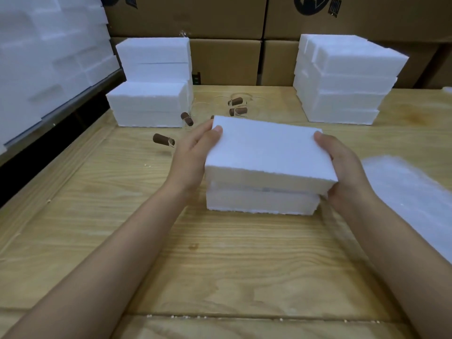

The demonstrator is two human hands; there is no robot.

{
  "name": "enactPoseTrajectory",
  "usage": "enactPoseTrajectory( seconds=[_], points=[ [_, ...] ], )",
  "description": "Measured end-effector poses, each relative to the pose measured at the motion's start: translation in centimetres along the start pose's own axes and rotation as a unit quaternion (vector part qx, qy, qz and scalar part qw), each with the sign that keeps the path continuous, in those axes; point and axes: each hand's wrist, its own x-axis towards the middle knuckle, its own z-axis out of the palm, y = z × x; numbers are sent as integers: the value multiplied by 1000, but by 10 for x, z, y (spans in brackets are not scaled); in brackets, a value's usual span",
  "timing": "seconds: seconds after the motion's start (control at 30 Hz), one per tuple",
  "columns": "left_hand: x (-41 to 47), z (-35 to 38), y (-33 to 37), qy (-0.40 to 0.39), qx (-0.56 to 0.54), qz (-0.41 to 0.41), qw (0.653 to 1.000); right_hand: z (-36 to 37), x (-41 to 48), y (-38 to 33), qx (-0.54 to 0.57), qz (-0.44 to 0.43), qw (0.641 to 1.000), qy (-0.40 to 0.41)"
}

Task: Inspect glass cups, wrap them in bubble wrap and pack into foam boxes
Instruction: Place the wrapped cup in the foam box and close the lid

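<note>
Two hands, left hand (pixel 193 152) and right hand (pixel 342 167), grasp the foam lid (pixel 266 152) by its ends, fingers (pixel 217 129) curled over the edges, apparently seating it squarely on the foam box (pixel 261 200) mid-tabletop (pixel 220 265); glass cups (pixel 238 106) wait behind.

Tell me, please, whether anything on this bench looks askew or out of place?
Yes. The foam lid, held by the left hand and right hand, sits skewed on its box, overhanging at the right with a gap showing. Small foam crumbs dot the table.
</note>
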Motion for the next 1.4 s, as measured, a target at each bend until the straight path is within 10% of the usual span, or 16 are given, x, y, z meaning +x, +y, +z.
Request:
enactPoseTrajectory(
  seconds=[1.4],
  points=[
    [-1,-3,-22,11,-54,-89,995,-3,7,13,5,-2,1000,-13]
  ],
)
